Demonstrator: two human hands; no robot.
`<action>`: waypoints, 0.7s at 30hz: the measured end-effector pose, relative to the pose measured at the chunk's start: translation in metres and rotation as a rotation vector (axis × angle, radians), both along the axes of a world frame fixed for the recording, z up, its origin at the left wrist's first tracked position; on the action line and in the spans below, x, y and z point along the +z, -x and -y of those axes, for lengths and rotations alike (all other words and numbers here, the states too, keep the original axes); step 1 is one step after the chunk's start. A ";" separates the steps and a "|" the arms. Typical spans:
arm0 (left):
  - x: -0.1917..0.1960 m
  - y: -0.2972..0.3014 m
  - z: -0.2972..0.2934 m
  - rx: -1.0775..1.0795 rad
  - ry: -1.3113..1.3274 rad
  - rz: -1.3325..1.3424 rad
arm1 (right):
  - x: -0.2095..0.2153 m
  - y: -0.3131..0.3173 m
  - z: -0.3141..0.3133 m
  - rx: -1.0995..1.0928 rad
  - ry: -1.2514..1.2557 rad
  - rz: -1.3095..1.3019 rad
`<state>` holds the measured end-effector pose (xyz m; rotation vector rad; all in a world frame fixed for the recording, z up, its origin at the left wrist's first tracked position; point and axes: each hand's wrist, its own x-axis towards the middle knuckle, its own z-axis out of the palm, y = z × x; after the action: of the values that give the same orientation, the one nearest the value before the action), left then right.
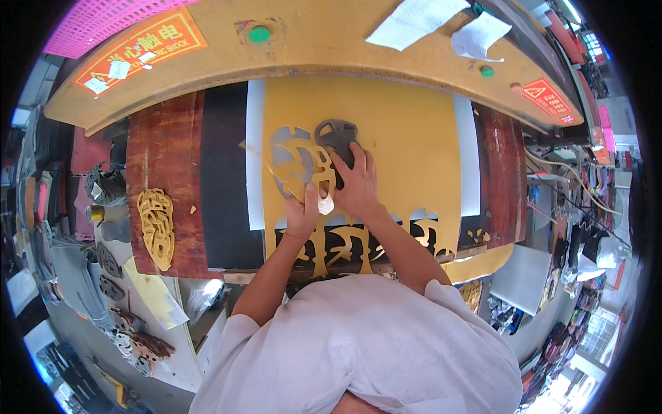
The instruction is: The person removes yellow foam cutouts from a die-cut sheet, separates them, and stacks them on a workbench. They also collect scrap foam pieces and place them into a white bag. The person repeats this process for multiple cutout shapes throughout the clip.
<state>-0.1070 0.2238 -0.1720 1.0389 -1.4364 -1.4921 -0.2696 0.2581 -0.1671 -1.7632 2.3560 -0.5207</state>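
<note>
A flat yellow cut-out piece [296, 159], full of curved openings, is pinched at its near end by my left hand [303, 212], thumb on top. Just right of it, a dark grey cutting die [337, 132] with openings lies on the yellow sheet material [407, 145]. My right hand [357, 181] grips the near part of this die, its fingers curled over the right side. My palm hides part of the die. Cut-out gaps with dark surface showing through run along the sheet's near edge [348, 241].
A yellow press beam [310, 52] with green buttons spans the far side. On the reddish-brown board at left lies a stack of yellow cut pieces [157, 228]. Loose cables [552, 169] hang at right. More dies [110, 262] lie on a lower shelf at left.
</note>
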 end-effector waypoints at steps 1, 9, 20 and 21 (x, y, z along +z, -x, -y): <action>-0.011 0.000 -0.002 0.006 0.083 0.016 | 0.001 0.002 -0.003 0.017 0.011 0.058; -0.045 -0.002 -0.012 -0.099 0.593 0.402 | 0.033 0.106 -0.018 -0.395 0.199 1.671; 0.051 0.103 -0.002 -0.408 0.005 0.256 | 0.036 0.103 -0.018 -0.306 0.160 1.620; 0.056 0.107 0.000 -0.390 0.078 0.258 | 0.039 0.103 -0.018 -0.308 0.163 1.624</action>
<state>-0.2135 0.2238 -0.1161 0.9678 -1.9525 -1.5949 -0.3725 0.2762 -0.1276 -0.3998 1.2837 -1.4411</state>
